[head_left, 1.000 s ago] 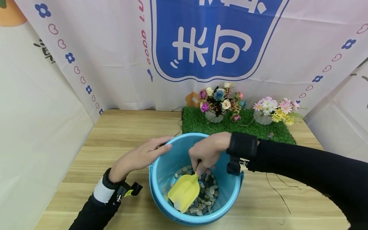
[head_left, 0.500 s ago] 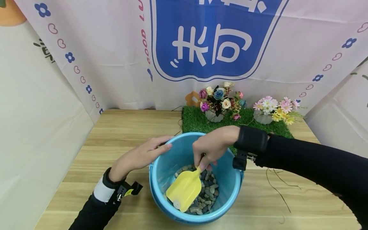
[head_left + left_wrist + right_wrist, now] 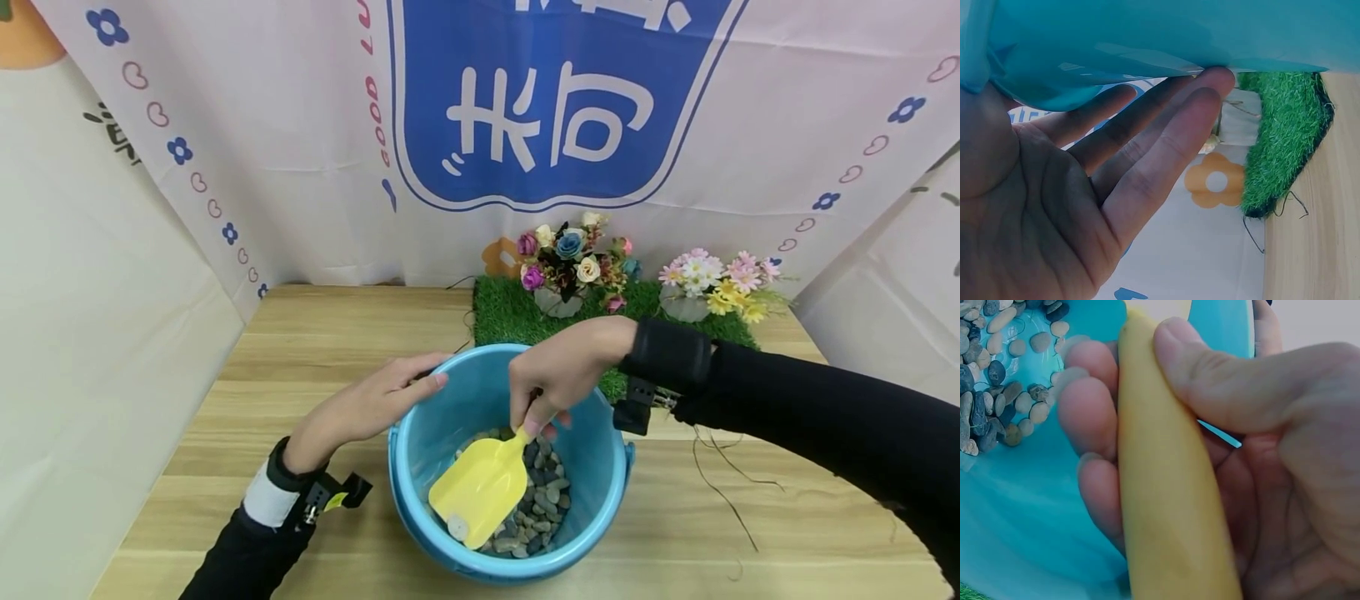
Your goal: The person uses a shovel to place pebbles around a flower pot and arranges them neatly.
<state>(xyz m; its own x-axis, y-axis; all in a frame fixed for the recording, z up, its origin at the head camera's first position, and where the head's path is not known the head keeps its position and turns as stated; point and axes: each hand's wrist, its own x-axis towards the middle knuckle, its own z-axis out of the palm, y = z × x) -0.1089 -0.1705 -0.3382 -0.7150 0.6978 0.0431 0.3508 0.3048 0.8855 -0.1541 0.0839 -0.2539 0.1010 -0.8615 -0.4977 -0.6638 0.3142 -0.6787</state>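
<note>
A light-blue bucket (image 3: 420, 533) stands on the table with grey, dark and pale pebbles (image 3: 540, 508) on its bottom. My right hand (image 3: 558, 375) reaches over the rim and grips the handle of a yellow scoop (image 3: 483, 483); in the right wrist view, fingers and thumb wrap that handle (image 3: 1163, 475). The scoop's blade tilts down inside the bucket, and a pale round stone (image 3: 457, 527) lies at its tip. My left hand (image 3: 367, 404) rests at the bucket's left rim. Its fingers (image 3: 1147, 175) are fairly straight along the outer wall in the left wrist view.
Behind the bucket lies a green turf mat (image 3: 502, 312) bearing two pots of artificial flowers, one mixed (image 3: 573, 258) and one pink, white and yellow (image 3: 720, 283). A printed cloth (image 3: 322, 167) hangs at the back. Thin dark strands (image 3: 723, 504) lie on the wooden table (image 3: 337, 325).
My right hand has moved slightly up and right, lifting the scoop and drawing its handle away from the pebbles. The pale stone stays on the blade tip. My left hand has stayed in place.
</note>
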